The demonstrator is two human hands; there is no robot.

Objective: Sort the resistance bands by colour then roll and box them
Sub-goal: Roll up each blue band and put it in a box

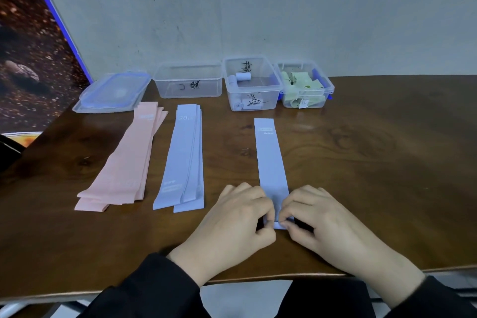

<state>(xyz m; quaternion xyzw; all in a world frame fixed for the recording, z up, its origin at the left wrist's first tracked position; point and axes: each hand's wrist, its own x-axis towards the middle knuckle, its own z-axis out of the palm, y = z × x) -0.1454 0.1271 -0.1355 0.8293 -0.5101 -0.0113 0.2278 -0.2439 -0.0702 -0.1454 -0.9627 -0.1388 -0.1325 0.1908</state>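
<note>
Resistance bands lie sorted by colour on a dark wooden table point(374, 162), and I see from the head camera one blue band point(271, 157) stretched flat, running straight away from the table's near edge. At its near end both hands meet: the left hand point(240, 222) pinches the band's left corner with curled fingers, and the right hand point(320, 219) pinches the right corner, the end folded up between the fingertips. Black sleeves point(154, 289) cover both wrists.

To the left lies a stack of blue bands point(184, 162), flat and slightly fanned, and further left a stack of pink bands point(129, 162) lying likewise, just beside it.

Along the far edge, against the grey wall point(258, 8), stand three clear boxes in a row. The left box point(188, 82) bears black handwriting on its front. The middle box point(251, 85) holds rolled blue bands point(244, 76). The right box point(305, 85) is packed with rolled green bands point(299, 80). Clear lids point(113, 93) with blue trim are stacked at the far left of the row.
</note>
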